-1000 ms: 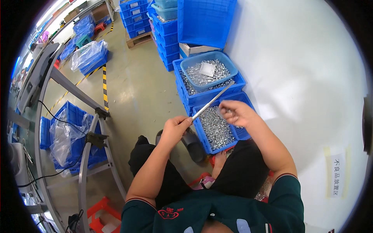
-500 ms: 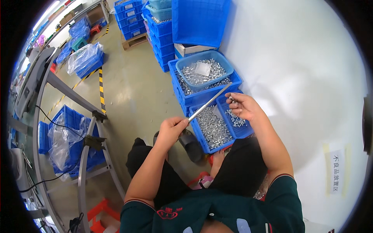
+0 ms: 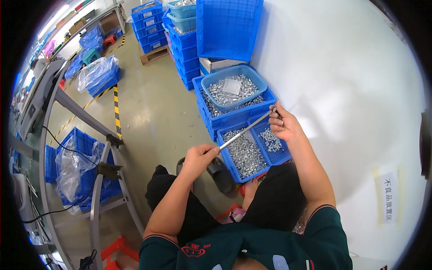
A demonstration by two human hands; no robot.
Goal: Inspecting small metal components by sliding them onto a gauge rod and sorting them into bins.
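Note:
My left hand (image 3: pixel 200 157) is wrapped round the near end of a thin metal rod (image 3: pixel 243 132), which slants up to the right over the blue bins. At the rod's far tip, my right hand (image 3: pixel 285 125) has its fingers closed and pinched, holding small metal parts; their exact shape is too small to tell. Below the rod lies a heap of small shiny metal parts (image 3: pixel 246 157) in a blue bin (image 3: pixel 228 160). Beside it, under my right hand, a blue perforated basket (image 3: pixel 282 155) holds fewer small metal pieces (image 3: pixel 271 140).
Behind these, a light-blue basket (image 3: pixel 230 108) of metal parts rests on a larger blue bin (image 3: pixel 208 120). Stacked blue crates (image 3: pixel 184 56) stand farther back. A white wall (image 3: pixel 342 90) runs along the right; a grey metal frame (image 3: pixel 95 198) stands left.
My right hand has moved slightly up and left, bringing its fingertips to the rod's far tip. The rod now slants less steeply; my left hand keeps its grip.

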